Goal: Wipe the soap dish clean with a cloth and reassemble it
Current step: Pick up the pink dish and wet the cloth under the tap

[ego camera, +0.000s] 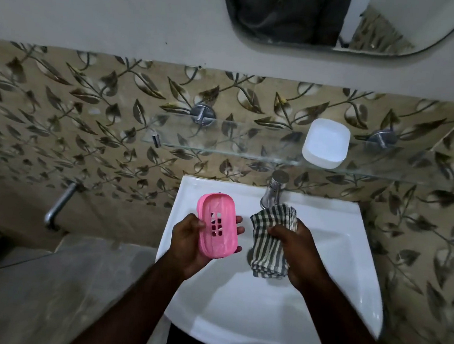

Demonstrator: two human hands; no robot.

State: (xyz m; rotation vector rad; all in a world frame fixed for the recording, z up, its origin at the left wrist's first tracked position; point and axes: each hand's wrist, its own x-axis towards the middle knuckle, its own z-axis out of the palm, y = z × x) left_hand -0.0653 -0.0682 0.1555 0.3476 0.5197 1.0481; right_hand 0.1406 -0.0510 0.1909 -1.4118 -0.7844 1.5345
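My left hand holds a pink perforated soap-dish tray from underneath, above the left side of the white sink. Its slotted face points up toward me. My right hand grips a folded green-and-white checked cloth, a short gap to the right of the tray. The white outer soap-dish shell stands apart on the glass shelf, up and to the right of both hands.
A chrome tap rises at the sink's back edge, just behind the cloth. A metal pipe spout sticks out of the tiled wall at the left. A mirror hangs above the shelf.
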